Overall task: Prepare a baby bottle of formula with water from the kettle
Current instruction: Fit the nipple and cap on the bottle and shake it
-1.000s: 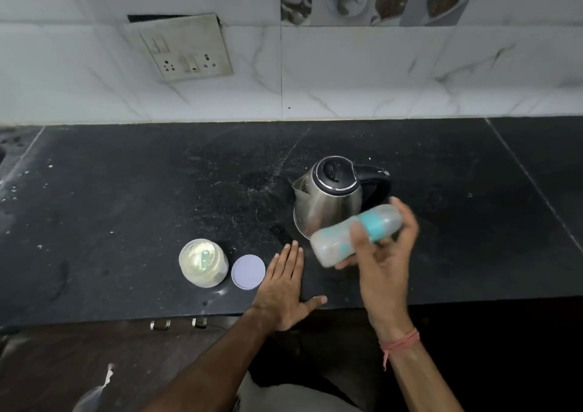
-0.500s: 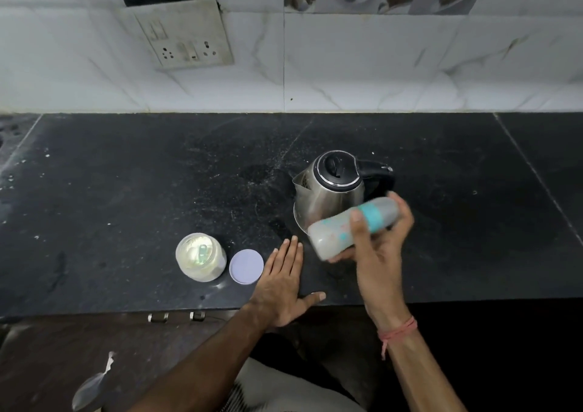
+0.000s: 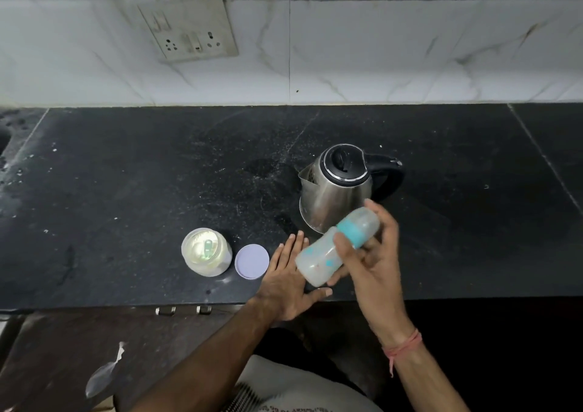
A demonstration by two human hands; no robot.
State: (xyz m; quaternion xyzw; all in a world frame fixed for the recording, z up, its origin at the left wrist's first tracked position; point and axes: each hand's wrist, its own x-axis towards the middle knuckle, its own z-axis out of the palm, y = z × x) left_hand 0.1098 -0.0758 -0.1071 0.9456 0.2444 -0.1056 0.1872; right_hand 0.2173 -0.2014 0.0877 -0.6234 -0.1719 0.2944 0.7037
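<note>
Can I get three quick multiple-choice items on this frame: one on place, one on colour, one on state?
1. Where does the loose round lid lie?
A. On the kettle
B. On the counter, just right of the open formula jar
C. In the left hand

2. What colour is the baby bottle's collar?
A. Red
B. Black
C. Teal

3. What is the left hand doing?
A. Lying flat with straight fingers on the counter
B. Gripping the kettle handle
C. Pinching the lid

Key: 1 B, the lid sits on the counter beside the formula jar. 2 C, the baby bottle in the right hand has a teal band. 3 A, the left hand is spread on the counter, apart from the kettle.
</note>
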